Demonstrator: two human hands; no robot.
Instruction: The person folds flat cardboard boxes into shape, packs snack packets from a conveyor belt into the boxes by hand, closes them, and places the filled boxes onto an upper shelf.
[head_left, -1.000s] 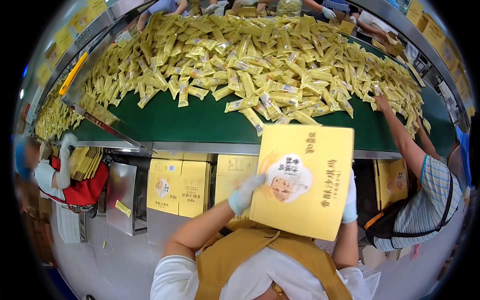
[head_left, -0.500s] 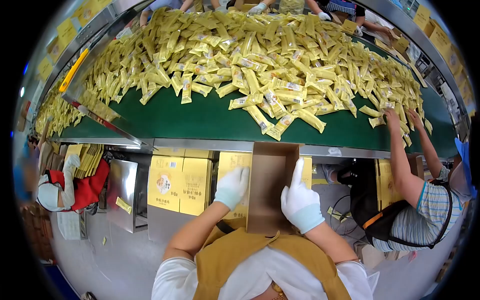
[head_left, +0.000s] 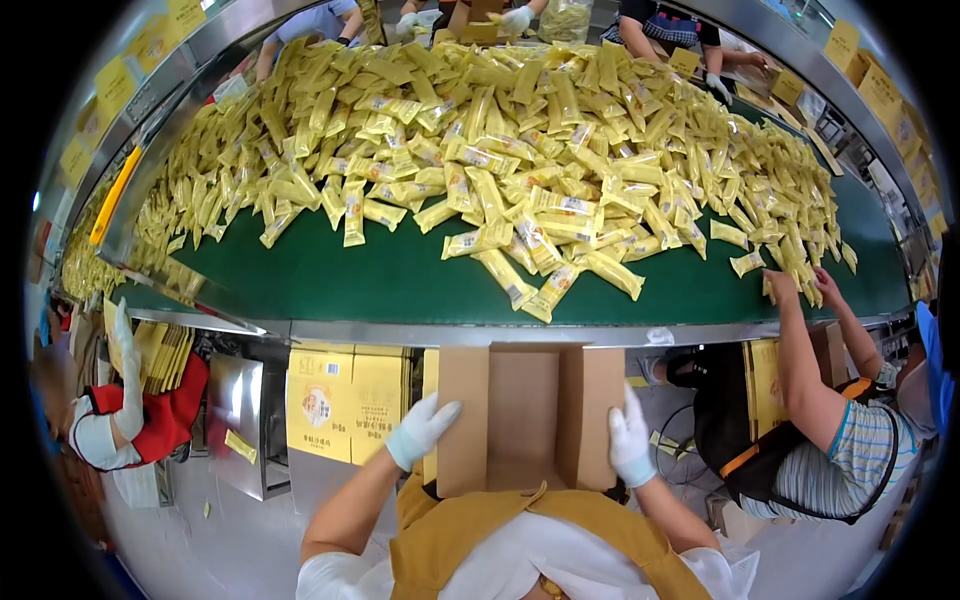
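An open cardboard box (head_left: 522, 410) is in front of my apron, with bare brown board showing inside and its side flaps spread outward. My left hand (head_left: 425, 430), in a white glove, is closed at the outer edge of the left flap (head_left: 464, 420). On the other side, my gloved right hand (head_left: 630, 438) grips the right flap (head_left: 601, 418), its fingers partly behind the board. Beyond the box, a large heap of yellow-wrapped snack packets (head_left: 520, 160) covers much of the green conveyor belt (head_left: 380, 285).
Flattened yellow cartons (head_left: 345, 400) stand left of the box under the belt's metal edge (head_left: 400, 335). A co-worker in a striped shirt (head_left: 850, 460) reaches into the packets at right. Another in a red vest (head_left: 165, 410) is beside folded cartons at left. Several people work across the belt.
My hands have moved apart to the box's two sides. The side flaps now lie spread outward, and the box's inside faces me more fully. The view has shifted slightly.
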